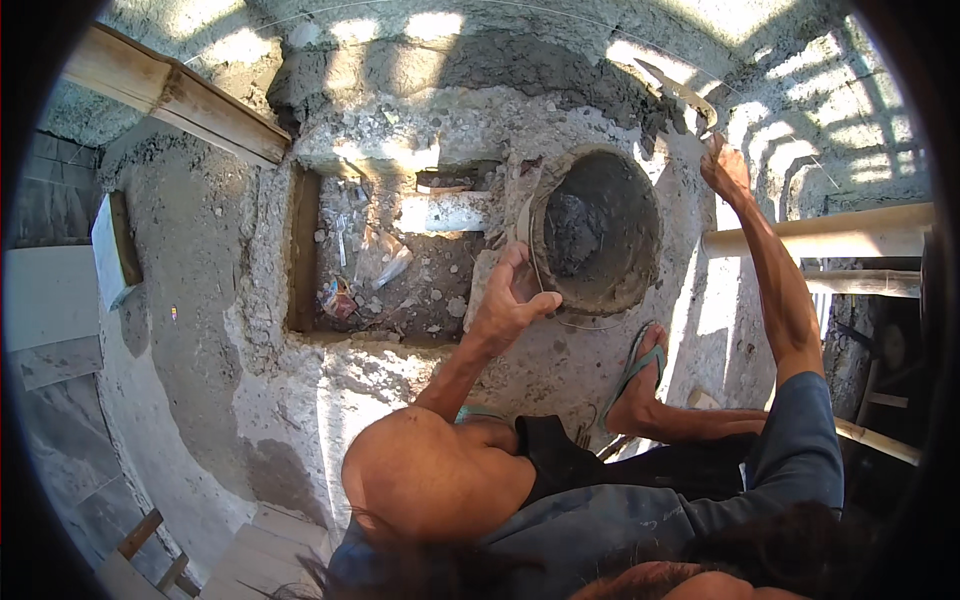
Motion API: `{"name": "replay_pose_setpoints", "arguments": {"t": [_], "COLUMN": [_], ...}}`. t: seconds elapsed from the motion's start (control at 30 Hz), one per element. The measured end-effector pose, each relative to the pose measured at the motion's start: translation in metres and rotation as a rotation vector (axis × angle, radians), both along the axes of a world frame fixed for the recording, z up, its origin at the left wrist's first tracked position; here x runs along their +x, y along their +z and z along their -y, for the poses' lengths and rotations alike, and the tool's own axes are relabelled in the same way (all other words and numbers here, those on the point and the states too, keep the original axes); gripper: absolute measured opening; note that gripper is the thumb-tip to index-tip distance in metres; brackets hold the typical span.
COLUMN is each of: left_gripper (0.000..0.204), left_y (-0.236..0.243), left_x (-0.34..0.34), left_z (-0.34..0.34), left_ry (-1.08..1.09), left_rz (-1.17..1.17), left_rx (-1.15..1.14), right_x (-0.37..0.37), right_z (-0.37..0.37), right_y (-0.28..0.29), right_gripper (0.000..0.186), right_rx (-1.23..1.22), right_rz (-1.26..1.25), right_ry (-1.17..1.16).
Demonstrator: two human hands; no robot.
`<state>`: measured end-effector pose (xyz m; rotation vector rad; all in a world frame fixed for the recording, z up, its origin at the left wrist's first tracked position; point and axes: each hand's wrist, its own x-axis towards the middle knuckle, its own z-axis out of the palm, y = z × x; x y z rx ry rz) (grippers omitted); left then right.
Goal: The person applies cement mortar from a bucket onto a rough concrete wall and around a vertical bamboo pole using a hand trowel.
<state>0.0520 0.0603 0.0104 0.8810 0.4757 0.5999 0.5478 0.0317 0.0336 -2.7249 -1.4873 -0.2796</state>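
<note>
A round bucket [640, 293] with a mortar-caked rim stands right of centre. Wet grey mortar [575, 232] lies inside it. My left hand [505, 305] grips the bucket's near-left rim, thumb stretched along the outside. Farther off to the right, my right hand [726, 172] is closed round the handle end of a trowel [680, 92]. The trowel's thin blade, seen nearly edge-on, points up and left beside the rough wall, which has dark wet mortar [560, 72] along its lower part. Whether the blade touches the wall I cannot tell.
Left of the bucket is a rectangular pit [305, 250] with rubble, plastic scraps and a white pipe [445, 212]. A bamboo pole [180, 95] leans at upper left; another bamboo pole [830, 235] crosses at right. A pale block [113, 250] stands at far left.
</note>
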Motion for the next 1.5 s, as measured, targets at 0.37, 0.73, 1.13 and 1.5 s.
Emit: {"name": "replay_pose_setpoints", "arguments": {"t": [0.37, 0.73, 1.13, 1.5], "left_gripper": [0.055, 0.080, 0.076, 0.045], "left_y": [-0.001, -0.011, -0.010, -0.028], "left_x": [-0.002, 0.007, 0.014, 0.024], "left_z": [-0.013, 0.007, 0.050, 0.081], "left_ry": [-0.073, -0.131, -0.075, -0.035], "left_rz": [0.047, -0.102, -0.082, -0.049], "left_rx": [-0.010, 0.192, 0.564, 0.873], "right_x": [-0.177, -0.277, -0.235, -0.232], "right_z": [0.076, 0.083, 0.079, 0.151], "right_y": [0.133, 0.127, 0.097, 0.041], "right_gripper": [0.028, 0.022, 0.020, 0.024], "right_rx": [-0.524, -0.740, -0.543, -0.605], "right_rz": [-0.018, 0.022, -0.017, -0.736], "right_ry": [0.645, 0.604, 0.301, 0.666]}}
